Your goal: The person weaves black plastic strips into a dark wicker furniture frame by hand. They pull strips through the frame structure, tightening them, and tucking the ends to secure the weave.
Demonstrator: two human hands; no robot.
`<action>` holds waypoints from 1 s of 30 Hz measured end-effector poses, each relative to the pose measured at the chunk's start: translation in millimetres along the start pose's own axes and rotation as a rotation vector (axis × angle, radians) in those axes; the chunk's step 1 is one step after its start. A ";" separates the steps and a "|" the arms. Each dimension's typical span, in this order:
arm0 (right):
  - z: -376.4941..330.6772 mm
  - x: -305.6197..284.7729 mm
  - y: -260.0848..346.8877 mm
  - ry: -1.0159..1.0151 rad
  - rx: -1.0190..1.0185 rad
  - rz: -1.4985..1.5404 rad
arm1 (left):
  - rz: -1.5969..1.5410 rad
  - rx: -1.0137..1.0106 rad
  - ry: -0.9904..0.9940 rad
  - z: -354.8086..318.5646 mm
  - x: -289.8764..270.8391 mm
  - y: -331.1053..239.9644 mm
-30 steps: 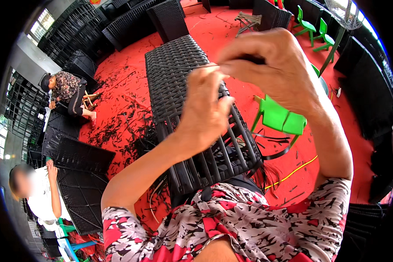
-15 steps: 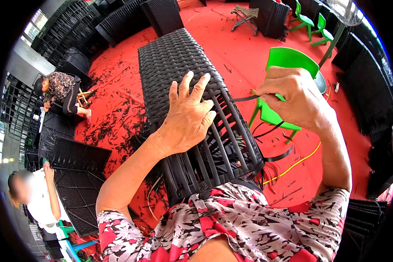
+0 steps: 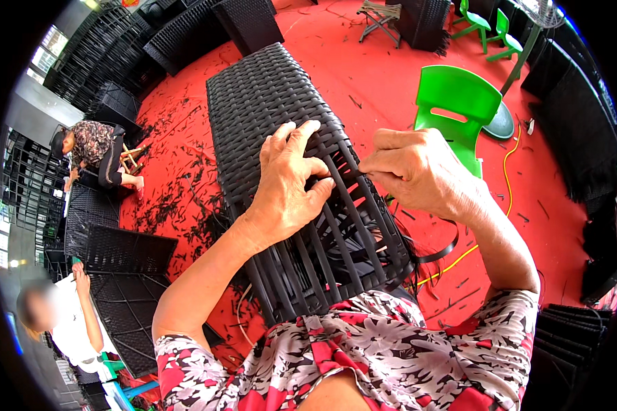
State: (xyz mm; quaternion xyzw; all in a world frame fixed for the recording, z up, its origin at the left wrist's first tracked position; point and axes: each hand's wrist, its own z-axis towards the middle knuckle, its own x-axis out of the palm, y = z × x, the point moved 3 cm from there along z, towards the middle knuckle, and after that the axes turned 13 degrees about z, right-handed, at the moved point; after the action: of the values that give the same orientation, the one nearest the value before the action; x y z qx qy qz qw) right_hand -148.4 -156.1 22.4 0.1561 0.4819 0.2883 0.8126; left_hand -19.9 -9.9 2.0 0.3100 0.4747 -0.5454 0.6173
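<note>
A long black woven piece (image 3: pixel 257 92), like wicker furniture, stretches away from my lap. Its far part is closely woven; nearer me, bare lengthwise slats (image 3: pixel 322 250) show gaps. Resting on it where the weave meets the slats is my left hand (image 3: pixel 281 185), fingers apart, thumb over the slats. My right hand (image 3: pixel 432 171) is at the right edge of the piece, thumb and fingers pinched on a thin black strip, of which little shows at the fingertips. A loose black strip (image 3: pixel 449 243) curls out below that hand; whether it is the same one is hidden.
A green plastic chair (image 3: pixel 463 89) stands beyond my right hand. A yellow cable (image 3: pixel 509 171) crosses the red floor (image 3: pixel 349 61). Black scraps (image 3: pixel 175 181) litter the left. Two people work at the left, one bent over (image 3: pixel 92 147), one in white (image 3: pixel 75 312).
My right hand has moved left and down to the piece's edge, drawing in the strip that was stretched out. My left hand's fingers have bent a little and shifted slightly.
</note>
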 end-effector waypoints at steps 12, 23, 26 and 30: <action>-9.4 4.5 -7.1 -0.054 0.025 0.020 | -0.103 -0.081 -0.030 0.6 3.0 6.6; -10.3 -35.0 -3.2 -0.185 0.130 -0.038 | -0.127 -0.128 -0.149 -5.0 5.3 13.1; -9.4 -31.0 -2.5 -0.152 0.072 -0.043 | -0.088 -0.121 -0.123 -4.8 5.9 11.8; -6.5 -24.0 -5.4 -0.110 -0.014 -0.079 | 0.015 -0.041 -0.104 -4.9 5.7 5.7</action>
State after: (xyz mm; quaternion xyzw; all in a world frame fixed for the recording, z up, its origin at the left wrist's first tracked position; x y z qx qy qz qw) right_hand -161.2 -175.3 33.1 0.1467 0.4404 0.2503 0.8496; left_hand -15.9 -6.5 -5.8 0.2722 0.4506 -0.5463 0.6515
